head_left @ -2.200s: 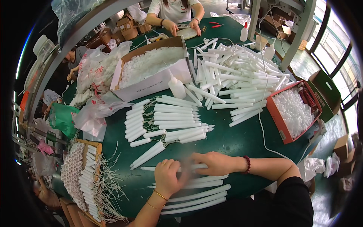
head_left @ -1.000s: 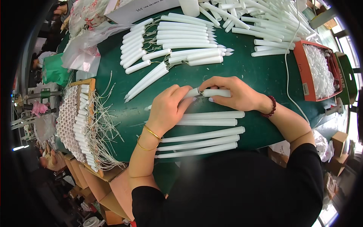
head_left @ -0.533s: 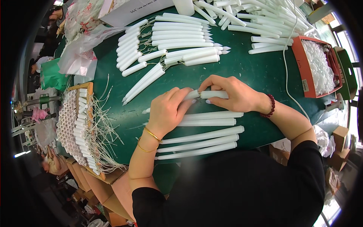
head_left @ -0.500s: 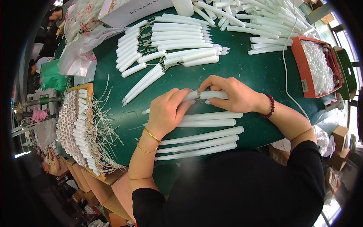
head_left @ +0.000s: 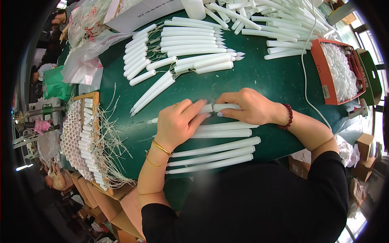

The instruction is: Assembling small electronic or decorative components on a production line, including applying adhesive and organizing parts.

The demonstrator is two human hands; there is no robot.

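My left hand (head_left: 177,123) is closed around a white electric taper candle (head_left: 207,108), whose tip pokes out left of the fingers. My right hand (head_left: 256,107) pinches a short white tube (head_left: 227,106), end to end with the candle. A thin dark seam shows where the two pieces meet. Just nearer to me, several white taper candles (head_left: 219,149) lie side by side on the green table (head_left: 275,81). Farther off are rows of candles with flame-shaped tips (head_left: 190,40), wired to short white tubes (head_left: 137,54).
At left stands a wooden-framed tray (head_left: 96,106) of white tubes with loose wires (head_left: 111,137). White candle tubes (head_left: 279,24) are heaped at the back right, near an orange box (head_left: 330,81) of small white parts. A white cable (head_left: 306,81) crosses the right side.
The short tube and the candle have come closer together; the gap with wire between them has nearly closed. Both hands have shifted slightly toward me.
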